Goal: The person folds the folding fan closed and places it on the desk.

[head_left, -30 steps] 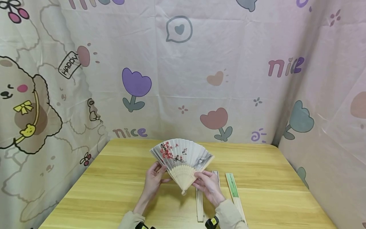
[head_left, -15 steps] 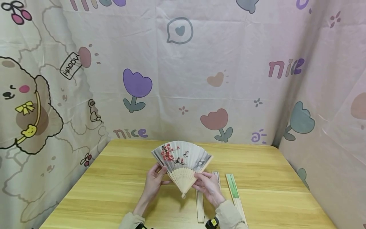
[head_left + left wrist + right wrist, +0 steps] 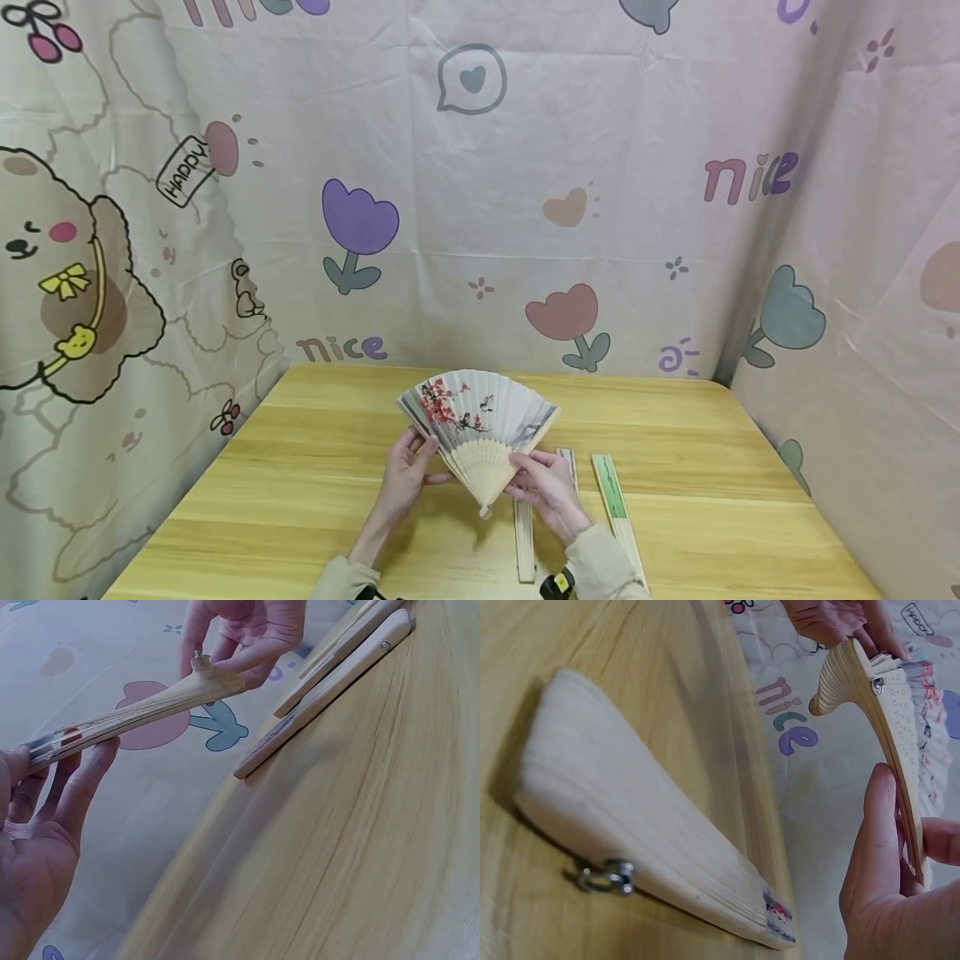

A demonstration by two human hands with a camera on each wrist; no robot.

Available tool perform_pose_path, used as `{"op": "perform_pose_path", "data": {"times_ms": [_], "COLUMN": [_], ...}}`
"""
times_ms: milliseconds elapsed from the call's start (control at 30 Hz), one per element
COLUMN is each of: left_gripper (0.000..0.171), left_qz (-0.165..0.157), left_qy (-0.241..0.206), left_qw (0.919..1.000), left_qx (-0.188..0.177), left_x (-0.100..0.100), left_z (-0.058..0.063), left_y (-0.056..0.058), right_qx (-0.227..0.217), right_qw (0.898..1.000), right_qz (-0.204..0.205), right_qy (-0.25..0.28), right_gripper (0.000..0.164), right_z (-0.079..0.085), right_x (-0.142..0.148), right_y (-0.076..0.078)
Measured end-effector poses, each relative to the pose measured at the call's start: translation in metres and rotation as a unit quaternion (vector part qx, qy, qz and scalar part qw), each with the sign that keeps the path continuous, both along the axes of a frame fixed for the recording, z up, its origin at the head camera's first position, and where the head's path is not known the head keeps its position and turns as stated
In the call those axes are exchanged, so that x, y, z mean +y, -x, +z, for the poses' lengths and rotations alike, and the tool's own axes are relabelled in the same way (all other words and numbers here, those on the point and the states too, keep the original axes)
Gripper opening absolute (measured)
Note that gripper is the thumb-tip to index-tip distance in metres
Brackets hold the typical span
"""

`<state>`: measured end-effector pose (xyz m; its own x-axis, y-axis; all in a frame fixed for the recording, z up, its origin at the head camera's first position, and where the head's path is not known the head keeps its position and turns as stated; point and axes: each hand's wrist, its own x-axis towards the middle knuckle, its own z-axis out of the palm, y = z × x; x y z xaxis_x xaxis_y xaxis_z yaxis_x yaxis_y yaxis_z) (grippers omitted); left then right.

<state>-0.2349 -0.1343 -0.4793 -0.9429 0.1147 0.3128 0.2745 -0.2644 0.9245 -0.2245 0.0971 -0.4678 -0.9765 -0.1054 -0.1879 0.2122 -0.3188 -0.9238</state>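
A folding fan (image 3: 480,417) is spread above the table, its pale leaf printed with red blossoms, small birds and grey shading. Its pale slatted ribs meet at a pivot at the bottom. My left hand (image 3: 405,475) pinches the left edge of the fan, thumb in front and fingers behind. On the opposite edge, my right hand (image 3: 547,487) holds the ribs between thumb and fingers. In the right wrist view the spread fan (image 3: 896,712) appears edge-on, with a metal ring at its pivot. Fingers behind the leaf are partly hidden in the head view.
A folded fan (image 3: 525,546) lies under my right hand, and another folded fan (image 3: 567,460) is mostly covered by that hand. To the right lies a folded fan with a green panel (image 3: 611,487). Patterned cloth (image 3: 480,208) hangs behind the wooden table (image 3: 262,517).
Both hands keep their hold on the spread fan. Compared with one second ago, the fan sits very slightly lower in the head view; the folded fans have not moved.
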Motion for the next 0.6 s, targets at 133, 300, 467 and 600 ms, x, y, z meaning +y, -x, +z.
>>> {"op": "perform_pose_path", "data": {"times_ms": [133,300,467,600], "left_gripper": [0.052,0.051,0.049,0.047], "left_qz": [-0.006,0.002,0.011,0.023], "left_qy": [0.007,0.02,0.022,0.032], "left_qw": [1.0,0.9998,0.9995,0.999], "left_qx": [0.003,-0.004,-0.018,-0.018], "left_x": [0.0008,0.0023,0.0029,0.0034], "left_z": [0.0,0.0019,0.0029,0.0034], "left_y": [-0.0001,-0.0009,-0.0023,-0.0024], "right_qx": [-0.002,-0.002,-0.001,0.0], "right_qw": [1.0,1.0,1.0,1.0], "right_qz": [0.006,0.005,0.003,0.005], "right_qy": [-0.006,-0.004,-0.006,-0.001], "right_gripper": [0.014,0.013,0.008,0.009], "right_z": [0.0002,0.0007,0.0001,-0.0003], "right_x": [0.0,-0.0002,-0.0007,-0.0005], "right_y": [0.0,0.0004,0.001,0.0008]}}
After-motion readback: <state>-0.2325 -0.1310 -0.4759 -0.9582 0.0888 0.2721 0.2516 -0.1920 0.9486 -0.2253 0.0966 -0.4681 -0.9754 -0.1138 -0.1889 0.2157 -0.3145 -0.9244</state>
